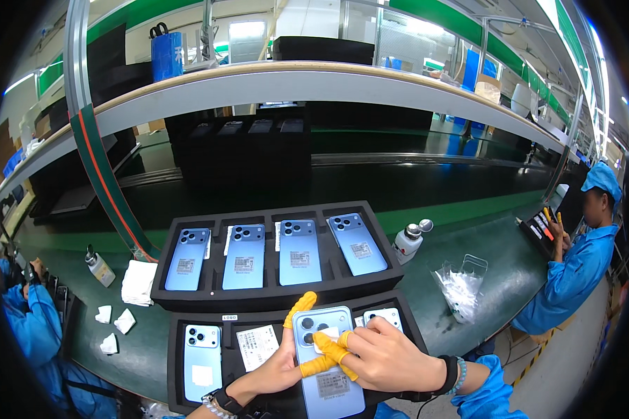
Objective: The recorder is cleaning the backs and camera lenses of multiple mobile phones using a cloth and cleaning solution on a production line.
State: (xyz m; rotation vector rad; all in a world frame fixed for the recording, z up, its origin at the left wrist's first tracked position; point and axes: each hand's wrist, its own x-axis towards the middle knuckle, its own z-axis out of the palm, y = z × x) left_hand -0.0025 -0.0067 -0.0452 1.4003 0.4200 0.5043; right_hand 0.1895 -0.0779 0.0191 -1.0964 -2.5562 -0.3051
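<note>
One phone (340,399): pale blue, back face up, between both hands and over the lower tray (258,315).
Left hand (284,364): gripping the phone's left edge, covered thumb across the back, a covered finger at the upper corner.
Right hand (391,357): fingers narrowed on a white wipe (326,336) against the camera lenses.
Finger covers (302,307): yellow, thin, wrinkled, rubbery-looking.
Phone back: smooth, flat, rounded corners; dark round lenses, grey printed label lower down.
Lower tray: matte black, foam-like; another phone (203,346) at left, white printed card (258,347) beside it, a third phone partly behind the right hand.
Upper tray (279,300): same black; four blue phones (300,248), separate recesses.
Bench (147,342): smooth dark green; three crumpled scraps (124,321) and a folded cloth stack (139,282) at left; round-shouldered bottle (408,243) and clear bag (461,290) at right.
</note>
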